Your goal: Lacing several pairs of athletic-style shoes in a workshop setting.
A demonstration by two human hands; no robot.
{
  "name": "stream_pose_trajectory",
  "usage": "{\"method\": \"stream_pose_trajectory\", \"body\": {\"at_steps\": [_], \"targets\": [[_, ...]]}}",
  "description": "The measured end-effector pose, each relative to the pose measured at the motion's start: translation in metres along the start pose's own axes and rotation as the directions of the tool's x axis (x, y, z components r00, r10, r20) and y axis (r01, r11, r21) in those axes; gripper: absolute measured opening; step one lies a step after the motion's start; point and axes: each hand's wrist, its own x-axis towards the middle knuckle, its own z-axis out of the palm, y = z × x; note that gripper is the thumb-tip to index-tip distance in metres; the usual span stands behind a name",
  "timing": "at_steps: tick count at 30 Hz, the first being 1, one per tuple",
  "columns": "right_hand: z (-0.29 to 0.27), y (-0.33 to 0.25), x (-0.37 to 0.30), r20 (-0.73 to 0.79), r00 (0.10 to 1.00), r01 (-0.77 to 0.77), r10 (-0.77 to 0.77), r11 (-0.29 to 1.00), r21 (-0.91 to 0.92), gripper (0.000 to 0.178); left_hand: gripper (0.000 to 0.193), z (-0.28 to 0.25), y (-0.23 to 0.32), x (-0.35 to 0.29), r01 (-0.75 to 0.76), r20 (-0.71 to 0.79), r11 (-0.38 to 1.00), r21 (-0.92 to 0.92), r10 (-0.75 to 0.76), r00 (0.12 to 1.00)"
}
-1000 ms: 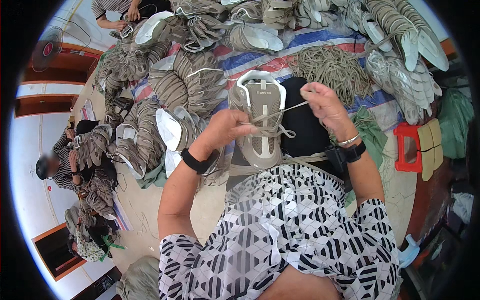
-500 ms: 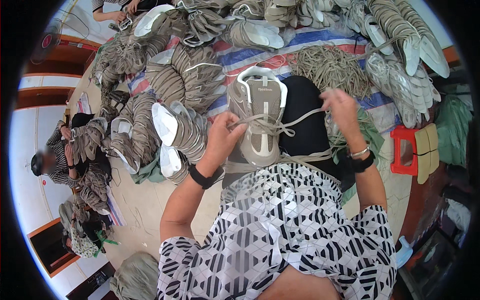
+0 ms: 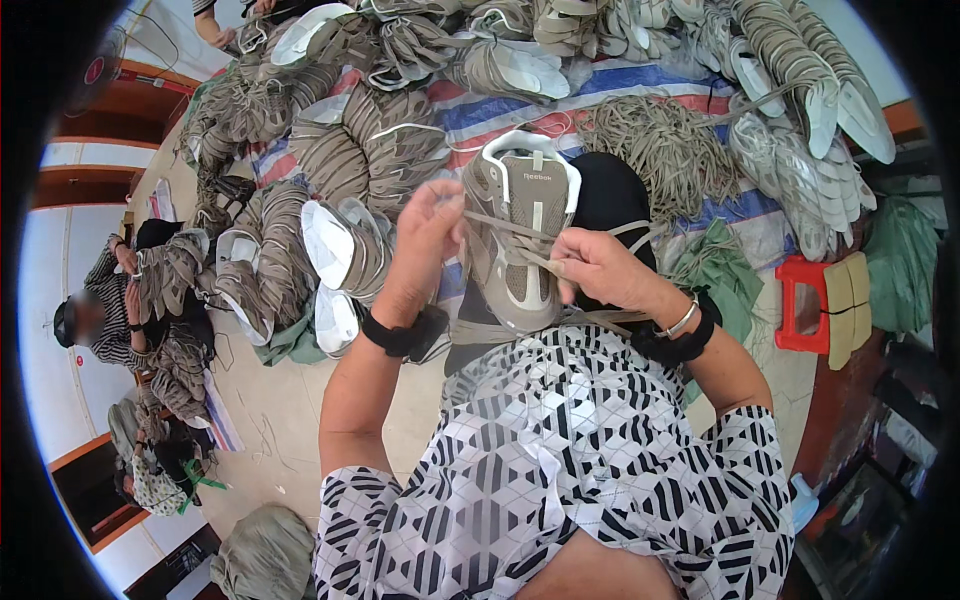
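A beige-grey shoe upper [image 3: 492, 278] with a white-edged collar rests on my lap, its toe toward me. A flat beige shoelace [image 3: 500, 224] runs across its tongue. My left hand [image 3: 428, 238], raised just left of the shoe upper, pinches a length of the lace and holds it fairly taut. Over the right side of the eyelets, my right hand [image 3: 608, 270] is closed with thumb and finger on the lace near the throat of the upper. The right hand hides part of the lacing. A loose lace end loops over my dark-clad right leg [image 3: 610, 190].
Beyond my knees, a heap of loose laces [image 3: 655, 160] lies on a striped sheet [image 3: 480, 115]. Stacked shoe uppers [image 3: 375, 150] surround it. A red stool [image 3: 800, 310] and green sacking [image 3: 720, 270] are at right. Another person [image 3: 110, 310] handles uppers at left.
My right hand has come in from the right to the lacing and closed on the lace. My left hand has moved up and left, drawing a length of lace with it.
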Motion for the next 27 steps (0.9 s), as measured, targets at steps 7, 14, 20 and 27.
{"method": "stream_pose_trajectory", "body": {"at_steps": [7,14,20,27], "targets": [[-0.025,0.003,-0.015,0.071,0.908,0.348,-0.412,0.65,-0.676,0.013,0.018,-0.037,0.046,0.026,-0.154,-0.222,0.947,-0.282,0.092,0.971],[-0.01,-0.003,-0.002,-0.542,0.82,0.177,-0.183,0.982,-0.063,0.02,0.013,-0.09,0.081,0.019,-0.388,-0.388,0.89,-0.239,0.279,0.879],[-0.032,0.026,-0.011,-0.106,0.83,0.283,-0.548,0.576,-0.766,0.022,0.012,-0.097,0.076,-0.001,-0.306,-0.338,0.936,-0.173,0.235,0.911],[-0.103,0.053,-0.034,-0.198,0.931,-0.236,0.306,0.921,0.311,0.022,0.022,-0.168,-0.032,-0.002,0.14,-0.469,0.919,0.368,0.054,0.881]]}}
